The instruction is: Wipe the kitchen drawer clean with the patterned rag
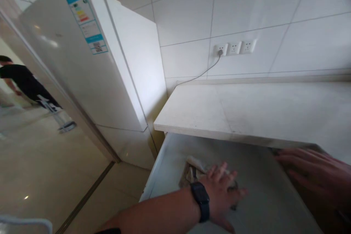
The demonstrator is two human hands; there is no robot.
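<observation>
An open white drawer (170, 161) stands pulled out below a pale stone countertop (246, 109). My left hand (222, 193), with a black watch on the wrist, reaches into the drawer with fingers spread and rests on a crumpled grey cloth or bag (192, 170) lying on the drawer bottom. Part of that bundle is hidden under my palm. My right hand (315, 175) lies flat with fingers stretched out along the drawer's right edge, just under the countertop's front lip.
A tall white fridge (90, 69) stands left of the counter. Wall sockets (234, 48) sit above the counter, with a cable running down from one of them. Tiled floor (55, 161) stretches left, where another person in black (16, 78) is bending in the doorway.
</observation>
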